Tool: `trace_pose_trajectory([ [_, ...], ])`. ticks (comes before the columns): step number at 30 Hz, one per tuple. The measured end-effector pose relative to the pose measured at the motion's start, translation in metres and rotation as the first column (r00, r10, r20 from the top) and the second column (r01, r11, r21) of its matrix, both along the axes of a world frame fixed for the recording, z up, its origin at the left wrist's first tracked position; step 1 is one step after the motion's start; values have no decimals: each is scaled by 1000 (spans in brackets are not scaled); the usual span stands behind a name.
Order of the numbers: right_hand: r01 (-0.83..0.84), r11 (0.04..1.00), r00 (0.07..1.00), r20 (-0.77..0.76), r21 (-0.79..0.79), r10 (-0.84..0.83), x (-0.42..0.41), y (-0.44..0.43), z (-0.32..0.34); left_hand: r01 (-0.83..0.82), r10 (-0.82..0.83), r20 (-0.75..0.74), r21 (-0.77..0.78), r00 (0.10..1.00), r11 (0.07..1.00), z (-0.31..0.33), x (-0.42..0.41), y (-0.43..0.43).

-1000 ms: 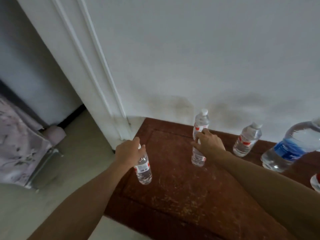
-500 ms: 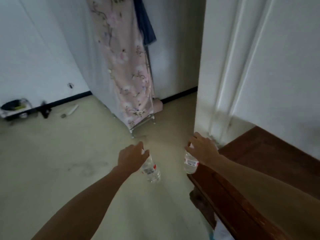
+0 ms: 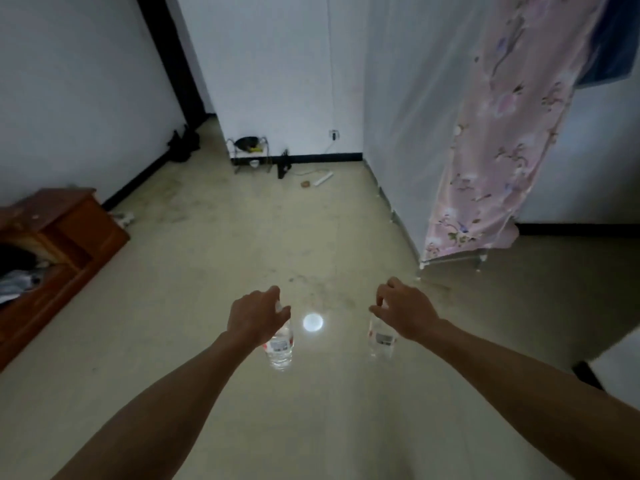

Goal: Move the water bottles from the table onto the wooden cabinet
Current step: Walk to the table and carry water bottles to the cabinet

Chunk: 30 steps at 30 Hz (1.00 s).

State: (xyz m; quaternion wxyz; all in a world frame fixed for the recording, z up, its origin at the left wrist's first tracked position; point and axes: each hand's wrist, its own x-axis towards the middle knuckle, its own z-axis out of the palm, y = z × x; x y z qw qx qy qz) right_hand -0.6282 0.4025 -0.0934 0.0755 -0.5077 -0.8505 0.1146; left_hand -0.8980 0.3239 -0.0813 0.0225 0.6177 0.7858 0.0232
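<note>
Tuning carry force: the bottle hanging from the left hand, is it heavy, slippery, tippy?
Probably light: the small bottle hangs from the grip of the left hand at its top alone. Its clear plastic looks smooth, so it could slip or swing. Tall and narrow, it may tip if set down crooked.

Both bare forearms reach forward, palms down. The left grip (image 3: 258, 318) hangs left of the round bright spot of light (image 3: 312, 322) on the floor, fingers curled over the top of a small clear plastic water bottle (image 3: 280, 349). The right grip (image 3: 403, 315), right of that spot, holds a second clear plastic water bottle (image 3: 381, 341) the same way.
</note>
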Motion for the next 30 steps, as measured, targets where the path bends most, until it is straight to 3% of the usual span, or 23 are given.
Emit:
trace_pose_trajectory([
  [9, -323, 945, 946, -15, -49, 323, -214, 110, -30, -325, 330, 45, -89, 943, 942, -37, -170, 32],
  [15, -491, 871, 870, -58, -21, 490, -374, 200, -29, -557, 558, 71, -33, 827, 830, -35, -295, 66],
  [19, -612, 790, 790, -38, 4, 612, -475, 241, -23, -714, 707, 121, 22, 696, 700, -33, -364, 70],
  [25, -728, 686, 686, -23, -10, 728, -619, 267, -31, -818, 816, 102, -27, 569, 574, -43, -476, 69],
  [30, -781, 624, 625, -13, -40, 781, -748, 283, -47, -831, 834, 85, -77, 545, 551, -61, -592, 79],
])
